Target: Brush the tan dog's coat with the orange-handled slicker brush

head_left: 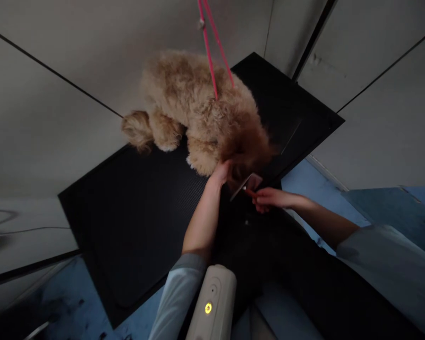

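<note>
A curly tan dog (198,94) is on a black grooming table (145,217), its darker reddish head lowered toward me and blurred. Against the lower side of that head, my left hand (224,172) is closed on it, with most fingers hidden in the fur. My right hand (267,198) is wrapped round the reddish handle of a slicker brush (253,182). The brush's flat head is close beside the dog's face; I cannot tell whether it touches the fur. A pink grooming loop (208,52) runs down from above to the dog's neck and shoulders.
Pale walls or panels (74,56) stand behind the table. Blue flooring (315,189) shows past its right edge. A white device with a yellow light (212,302) juts up at the bottom, near my left forearm. A thin cable (31,230) hangs at left.
</note>
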A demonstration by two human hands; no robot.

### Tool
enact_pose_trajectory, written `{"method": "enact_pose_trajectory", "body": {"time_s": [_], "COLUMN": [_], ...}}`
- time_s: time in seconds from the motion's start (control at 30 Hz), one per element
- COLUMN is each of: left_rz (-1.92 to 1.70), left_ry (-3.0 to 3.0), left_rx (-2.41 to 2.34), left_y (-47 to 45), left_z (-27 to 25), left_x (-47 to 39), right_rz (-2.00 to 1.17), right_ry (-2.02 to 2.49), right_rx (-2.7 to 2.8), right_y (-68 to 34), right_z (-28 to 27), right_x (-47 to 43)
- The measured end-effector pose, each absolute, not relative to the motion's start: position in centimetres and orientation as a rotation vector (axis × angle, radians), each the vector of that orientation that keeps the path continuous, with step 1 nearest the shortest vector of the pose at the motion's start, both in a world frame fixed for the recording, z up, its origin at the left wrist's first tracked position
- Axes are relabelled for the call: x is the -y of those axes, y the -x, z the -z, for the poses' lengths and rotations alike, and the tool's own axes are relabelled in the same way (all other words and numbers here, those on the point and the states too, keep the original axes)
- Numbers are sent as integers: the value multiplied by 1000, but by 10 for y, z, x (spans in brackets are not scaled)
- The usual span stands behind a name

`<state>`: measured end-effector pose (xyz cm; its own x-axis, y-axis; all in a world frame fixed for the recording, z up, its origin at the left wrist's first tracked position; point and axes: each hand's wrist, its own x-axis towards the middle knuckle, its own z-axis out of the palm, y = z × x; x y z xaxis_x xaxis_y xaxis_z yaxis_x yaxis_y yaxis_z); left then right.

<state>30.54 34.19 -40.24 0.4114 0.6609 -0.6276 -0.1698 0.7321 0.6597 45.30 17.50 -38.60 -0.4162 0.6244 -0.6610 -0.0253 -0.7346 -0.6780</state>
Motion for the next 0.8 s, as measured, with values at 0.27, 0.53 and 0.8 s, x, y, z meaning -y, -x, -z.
{"method": "enact_pose_trajectory", "body": {"time_s": [0.27,0.53,0.8], "left_rz": [-701,-585,-468], "left_ry": [-571,-570,-508], "left_rx": [-1085,-1063,-1057], "left_y": [-312,-316,-319], "left_z": [408,409,413], "left_x": [-338,-334,-326], "right_rz": [-2343,-1682,-1781], "right_ry": [1720,1770,1668], "right_rx": [892,926,1118], "right_y": [-455,-458,-460], "right_z": [396,394,380], "right_x": [-152,-177,-160]}}
